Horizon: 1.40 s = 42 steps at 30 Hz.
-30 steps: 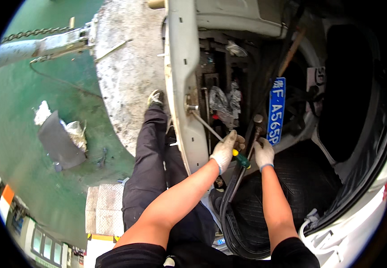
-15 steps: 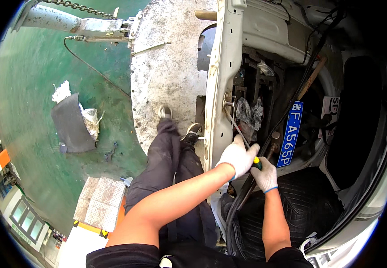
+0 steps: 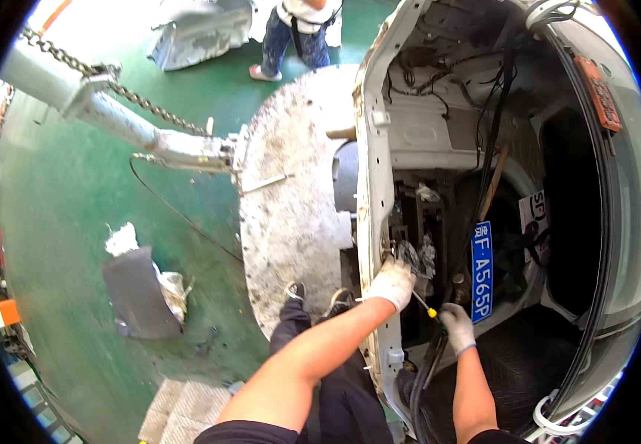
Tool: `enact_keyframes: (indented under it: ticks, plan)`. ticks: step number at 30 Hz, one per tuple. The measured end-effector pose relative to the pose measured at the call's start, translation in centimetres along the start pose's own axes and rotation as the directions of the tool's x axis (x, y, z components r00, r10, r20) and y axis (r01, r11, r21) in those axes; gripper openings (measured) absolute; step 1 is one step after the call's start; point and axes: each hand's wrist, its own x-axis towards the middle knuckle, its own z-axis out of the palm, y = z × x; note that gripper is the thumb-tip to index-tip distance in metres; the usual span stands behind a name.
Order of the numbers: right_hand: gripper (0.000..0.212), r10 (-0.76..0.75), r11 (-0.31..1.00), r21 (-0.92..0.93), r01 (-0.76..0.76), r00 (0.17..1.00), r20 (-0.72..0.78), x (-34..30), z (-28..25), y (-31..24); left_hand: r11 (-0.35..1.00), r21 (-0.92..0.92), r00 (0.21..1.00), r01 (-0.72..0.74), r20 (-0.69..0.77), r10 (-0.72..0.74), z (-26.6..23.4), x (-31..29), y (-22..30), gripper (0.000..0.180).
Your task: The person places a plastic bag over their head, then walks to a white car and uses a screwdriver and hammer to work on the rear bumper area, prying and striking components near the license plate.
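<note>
My right hand (image 3: pixel 457 328), in a white knitted glove, is wrapped round the handle of a screwdriver (image 3: pixel 432 313) with a yellow collar. Its thin metal shaft slants up and left until my left hand (image 3: pixel 394 286) covers the tip. That left hand, gloved too, rests at the inner edge of the white car body frame (image 3: pixel 371 222), its fingers curled by a small metal fitting (image 3: pixel 388 250); what they pinch is hidden. Just right of them lies crumpled silvery wrapping (image 3: pixel 418 259) inside the car's rear.
A blue licence plate (image 3: pixel 482 272), a wooden stick (image 3: pixel 496 183) and dark cables (image 3: pixel 489 148) lie within the car. Left of it is a stained metal platform (image 3: pixel 291 222) with a chained steel arm (image 3: pixel 128 126). Another person (image 3: pixel 296 37) stands at the far side.
My view has shifted, bringing another person into sight. My left hand has slid along the screwdriver, away from its handle, to the frame's edge; the right still holds the handle.
</note>
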Motion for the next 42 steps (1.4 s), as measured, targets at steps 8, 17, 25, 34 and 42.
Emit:
enact_keyframes:
  ticks: [8,17,25,34,42]
  plan:
    - [0.058,0.317,0.894,0.323,-0.310,0.948,0.034,5.4,0.3,12.0,1.000,0.016,1.000,-0.012,-0.020,0.012,-0.7,0.1,1.7,0.028]
    - [0.068,0.659,0.653,-0.214,-0.726,0.684,-0.312,9.7,3.4,6.6,0.991,0.128,0.995,0.031,0.087,-0.042,-2.0,-0.9,1.5,0.032]
    - [0.051,0.635,0.724,0.308,-0.617,0.771,0.053,10.1,3.6,14.7,0.980,0.186,0.986,0.064,0.139,-0.091,-2.7,-1.0,1.2,0.029]
    - [0.036,0.457,0.793,-0.264,-0.548,0.823,-0.336,20.2,-10.0,22.7,0.978,0.194,0.980,0.080,0.166,-0.113,-1.5,1.9,4.3,0.031]
    - [0.045,0.202,0.969,-0.062,-0.238,0.914,-0.352,10.2,-5.2,16.4,0.995,0.100,0.997,0.014,0.069,-0.021,-1.3,1.1,2.5,0.028]
